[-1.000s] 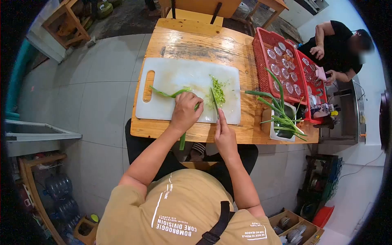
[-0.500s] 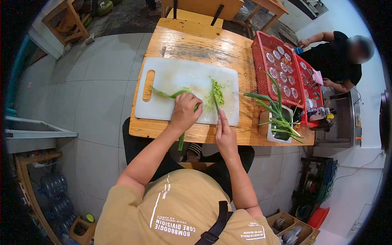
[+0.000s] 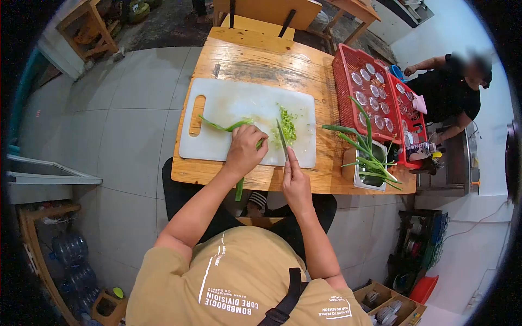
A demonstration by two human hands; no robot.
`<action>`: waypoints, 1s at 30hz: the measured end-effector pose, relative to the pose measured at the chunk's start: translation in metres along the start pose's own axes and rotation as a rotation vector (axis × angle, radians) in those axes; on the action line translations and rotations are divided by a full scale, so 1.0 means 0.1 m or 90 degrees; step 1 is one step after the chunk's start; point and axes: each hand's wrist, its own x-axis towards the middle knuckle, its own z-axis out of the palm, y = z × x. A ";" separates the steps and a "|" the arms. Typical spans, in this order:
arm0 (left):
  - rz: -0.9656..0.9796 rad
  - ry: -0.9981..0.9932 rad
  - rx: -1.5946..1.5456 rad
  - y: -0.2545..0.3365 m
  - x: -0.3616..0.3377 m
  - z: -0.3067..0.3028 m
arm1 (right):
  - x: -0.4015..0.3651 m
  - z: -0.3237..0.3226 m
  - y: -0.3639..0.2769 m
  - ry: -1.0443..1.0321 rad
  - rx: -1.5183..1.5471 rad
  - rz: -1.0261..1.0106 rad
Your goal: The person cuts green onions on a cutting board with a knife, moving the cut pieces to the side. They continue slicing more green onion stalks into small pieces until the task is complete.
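My left hand [image 3: 246, 145] is closed on green onions [image 3: 216, 125], pressing them on the white cutting board [image 3: 217, 98]. Their leaves stick out on the left, and one end hangs over the board's front edge. In my right hand [image 3: 295, 176] is a knife [image 3: 282, 136], its blade pointing away from me, just right of my left fingertips. Chopped green onion [image 3: 288, 127] lies in a small heap beside the blade. A metal container [image 3: 373, 182] with more whole green onions [image 3: 371, 155] stands right of the board.
The board lies on a wooden table [image 3: 255, 54]. Red plastic baskets [image 3: 341, 81] with several clear cups are at the table's right. Beyond them a co-worker in black [image 3: 451, 89] stands near a blue container [image 3: 396, 71]. A wooden chair [image 3: 266, 11] is at the far side.
The knife has shifted slightly left, toward my left hand, and its blade now stands left of the chopped heap. The co-worker's lower hand has moved down toward the sink area.
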 end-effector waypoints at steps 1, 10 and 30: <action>0.000 -0.002 -0.001 0.00 -0.01 -0.01 | -0.02 -0.01 -0.04 0.003 0.017 0.016; 0.008 -0.011 -0.002 0.00 -0.03 -0.01 | -0.01 0.09 0.03 0.023 0.031 -0.053; 0.034 -0.025 0.036 0.04 -0.06 -0.11 | -0.04 0.07 0.07 0.007 0.013 -0.014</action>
